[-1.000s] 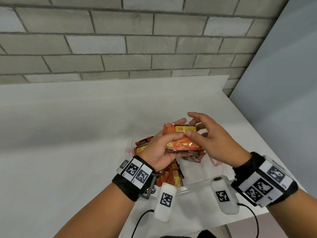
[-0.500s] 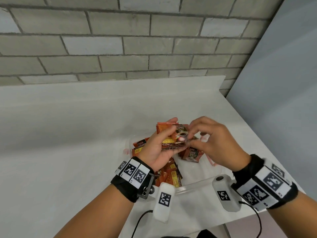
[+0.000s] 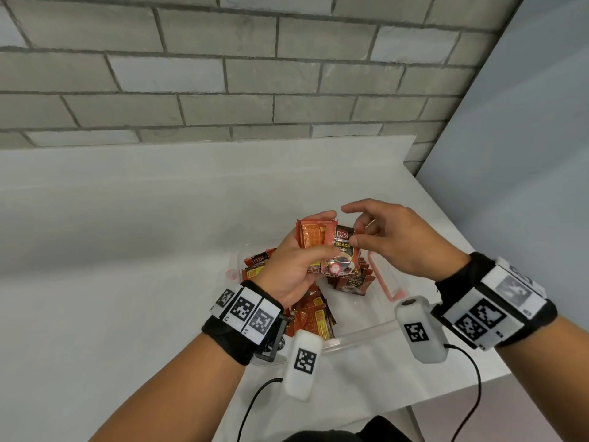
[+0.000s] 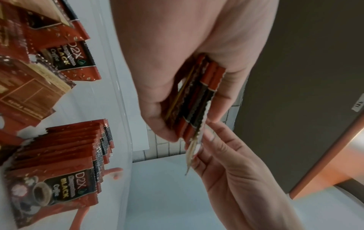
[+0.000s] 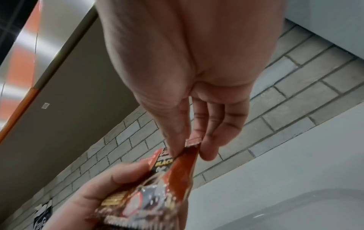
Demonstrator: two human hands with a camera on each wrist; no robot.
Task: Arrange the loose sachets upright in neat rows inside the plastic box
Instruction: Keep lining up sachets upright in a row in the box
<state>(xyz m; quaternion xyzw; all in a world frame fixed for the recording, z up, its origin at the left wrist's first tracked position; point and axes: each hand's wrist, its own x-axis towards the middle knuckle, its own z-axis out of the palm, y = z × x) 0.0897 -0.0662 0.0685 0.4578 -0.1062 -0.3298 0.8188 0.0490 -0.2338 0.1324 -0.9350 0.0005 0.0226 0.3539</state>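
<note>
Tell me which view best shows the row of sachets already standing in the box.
The left wrist view: the standing row fills its lower left, edges and front label clear. The head view shows only part of it behind the left hand. The right wrist view misses it.

You can read "D2X", "BLACK" and "Coffee" on the front sachet [image 3: 342, 250] you hold. The same words stand on the front sachet of the row [image 4: 65, 186] in the plastic box [image 4: 126, 109].
</note>
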